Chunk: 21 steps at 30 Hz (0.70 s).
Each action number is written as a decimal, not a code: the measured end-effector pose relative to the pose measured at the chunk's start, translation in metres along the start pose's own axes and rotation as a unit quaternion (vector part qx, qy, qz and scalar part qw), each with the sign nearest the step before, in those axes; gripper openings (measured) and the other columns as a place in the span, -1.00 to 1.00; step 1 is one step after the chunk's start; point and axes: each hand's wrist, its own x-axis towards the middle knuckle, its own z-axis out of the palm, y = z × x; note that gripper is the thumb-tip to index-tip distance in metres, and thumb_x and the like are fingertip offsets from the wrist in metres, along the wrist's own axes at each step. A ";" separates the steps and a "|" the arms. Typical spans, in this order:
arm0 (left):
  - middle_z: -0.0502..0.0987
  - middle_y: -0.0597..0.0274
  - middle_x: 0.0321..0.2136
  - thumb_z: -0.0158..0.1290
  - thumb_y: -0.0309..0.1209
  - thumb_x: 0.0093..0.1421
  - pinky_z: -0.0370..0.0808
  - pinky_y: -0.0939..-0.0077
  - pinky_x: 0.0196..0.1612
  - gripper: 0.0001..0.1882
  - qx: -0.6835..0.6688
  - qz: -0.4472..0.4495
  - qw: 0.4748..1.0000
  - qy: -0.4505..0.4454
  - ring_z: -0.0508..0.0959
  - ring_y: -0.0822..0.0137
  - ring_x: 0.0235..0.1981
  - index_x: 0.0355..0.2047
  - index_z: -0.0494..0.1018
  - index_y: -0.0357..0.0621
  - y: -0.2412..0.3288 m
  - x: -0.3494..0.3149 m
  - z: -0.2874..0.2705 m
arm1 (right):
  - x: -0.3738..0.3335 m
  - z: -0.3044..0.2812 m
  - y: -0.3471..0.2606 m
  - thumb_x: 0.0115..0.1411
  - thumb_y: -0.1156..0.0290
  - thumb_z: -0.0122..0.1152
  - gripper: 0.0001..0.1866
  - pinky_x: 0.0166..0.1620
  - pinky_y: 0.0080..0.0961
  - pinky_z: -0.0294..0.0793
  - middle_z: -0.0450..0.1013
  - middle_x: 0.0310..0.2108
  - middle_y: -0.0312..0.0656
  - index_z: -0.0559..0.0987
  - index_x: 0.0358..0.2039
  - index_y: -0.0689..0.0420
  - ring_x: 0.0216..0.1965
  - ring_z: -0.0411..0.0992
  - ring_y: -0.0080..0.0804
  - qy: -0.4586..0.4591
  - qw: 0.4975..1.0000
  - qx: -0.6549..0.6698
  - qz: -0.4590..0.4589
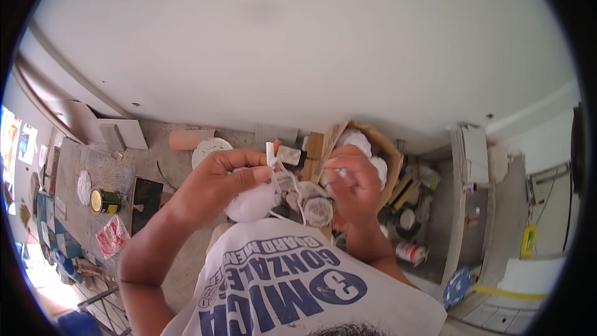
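Near the middle, just beyond a white shirt (273, 280), is a rounded, smooth white bundle (250, 205); a limp white strip (301, 202) loops down to its right. Slightly farther, the left hand (227, 180) pinches the strip's upper part between thumb and fingers. The right hand (356, 190), apart from it, curls inward; I cannot tell whether it grips anything. Farther right stands a cardboard box (394, 160).
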 end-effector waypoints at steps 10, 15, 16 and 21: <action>0.62 0.28 -0.25 0.11 -0.28 0.42 0.48 0.65 -0.24 -0.70 -0.035 0.008 0.999 -0.034 0.54 0.58 -0.30 -0.08 0.59 -0.33 -0.068 -0.034 -0.079 | 0.005 0.102 -0.040 0.15 0.57 0.39 -0.78 -0.17 -0.31 0.54 0.45 -0.23 -0.17 0.56 -0.20 0.19 -0.23 0.50 -0.21 -0.230 0.964 -0.136 0.018; 0.58 0.35 -0.29 0.08 -0.26 0.44 0.46 0.61 -0.23 -0.69 0.019 0.047 0.999 -0.017 0.49 0.60 -0.30 -0.17 0.61 -0.32 -0.078 -0.060 -0.116 | 0.005 0.147 -0.049 0.12 0.57 0.39 -0.79 -0.18 -0.33 0.52 0.45 -0.26 -0.20 0.55 -0.25 0.16 -0.23 0.49 -0.21 -0.261 0.949 -0.176 -0.009; 0.57 0.37 -0.32 0.07 -0.27 0.44 0.45 0.62 -0.25 -0.70 0.027 0.051 0.998 -0.014 0.48 0.60 -0.32 -0.19 0.60 -0.31 -0.078 -0.065 -0.122 | 0.005 0.156 -0.049 0.12 0.57 0.39 -0.80 -0.21 -0.34 0.51 0.45 -0.26 -0.20 0.54 -0.26 0.16 -0.25 0.48 -0.21 -0.263 0.947 -0.185 -0.016; 0.59 0.29 -0.34 0.11 -0.33 0.39 0.49 0.51 -0.22 -0.77 0.122 0.085 0.988 -0.034 0.54 0.46 -0.34 -0.17 0.60 -0.28 -0.079 -0.087 -0.153 | -0.003 0.189 -0.048 0.07 0.67 0.35 -0.82 -0.33 -0.40 0.49 0.47 -0.33 -0.19 0.56 -0.31 0.21 -0.36 0.49 -0.30 -0.277 0.945 -0.153 0.077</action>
